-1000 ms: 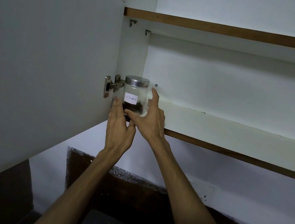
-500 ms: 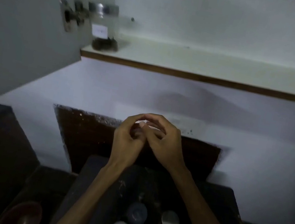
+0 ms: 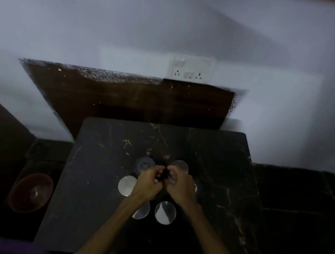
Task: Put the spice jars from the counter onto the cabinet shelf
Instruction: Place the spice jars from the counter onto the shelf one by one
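Observation:
Several spice jars stand on the dark marble counter and show from above as round lids: a dark lid, silver lids, and one half hidden under my left wrist. My left hand and my right hand hover close together over the middle of the group with their fingers curled toward each other. A dark shape lies between the fingertips, and I cannot tell whether it is a jar or a shadow. The cabinet shelf is out of view.
A white socket plate sits on the wall above a dark backsplash. A reddish bowl stands low to the left of the counter. Dark surfaces flank the counter on both sides.
The view has tilted down from the shelf, where one jar was left, to the counter. Both hands have come down together and now sit over the jars.

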